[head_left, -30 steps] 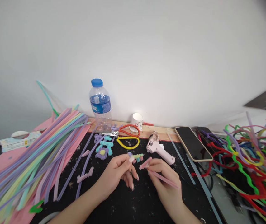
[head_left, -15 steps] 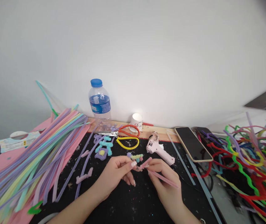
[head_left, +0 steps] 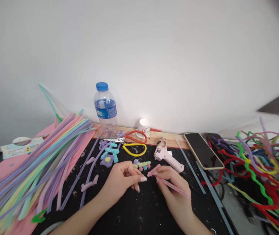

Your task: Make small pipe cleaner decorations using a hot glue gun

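My right hand pinches a pink pipe cleaner, its near end bent into a short folded shape while the long tail slants down to the right. A small gap separates it from my left hand, whose thumb and forefinger are pressed together; whatever may be between them is too small to make out. Just behind the fingers lies a small pastel caterpillar-like piece made of pipe cleaner. Further left is a turquoise and purple pipe-cleaner figure with a yellow centre.
Scissors with red and yellow handles, a pink glue gun, a paper cup and a bottle stand or lie towards the wall. Pastel pipe cleaners heap up left; a phone and tangled bright pipe cleaners are right.
My left fingers have come away from the pink pipe cleaner's folded end and moved slightly left and down. My right hand still holds it in nearly the same place.
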Available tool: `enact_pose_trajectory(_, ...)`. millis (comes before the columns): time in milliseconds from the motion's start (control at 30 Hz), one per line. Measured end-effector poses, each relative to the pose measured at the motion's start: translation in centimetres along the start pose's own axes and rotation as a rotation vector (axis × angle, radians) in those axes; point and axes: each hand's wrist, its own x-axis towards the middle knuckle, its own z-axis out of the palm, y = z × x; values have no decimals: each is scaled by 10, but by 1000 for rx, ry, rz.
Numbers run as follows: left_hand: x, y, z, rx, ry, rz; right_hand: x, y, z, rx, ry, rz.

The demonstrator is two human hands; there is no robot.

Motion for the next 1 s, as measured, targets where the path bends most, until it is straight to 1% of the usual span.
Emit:
enact_pose_trajectory(100,1,3,0,30,31,5,0,1,0,-3,-3,3)
enact_pose_trajectory(233,1,7,0,72,7,-20,1,-1,0,-12,5,4)
enact_pose_trajectory(433,0,5,0,-39,19,-61,1,-1,0,-9,8,30)
enact_pose_trajectory(533,0,3,-1,-59,22,-77,1,-1,0,-2,8,31)
enact_pose_trajectory(667,0,5,-1,-2,15,-46,0,0,-1,11,-4,35)
enact_pose_trajectory(767,0,8,0,36,35,-18,0,-1,-1,3,-4,36)
enact_pose_trajectory(1000,-1,9,0,-3,73,-16,1,0,0,-5,11,28)
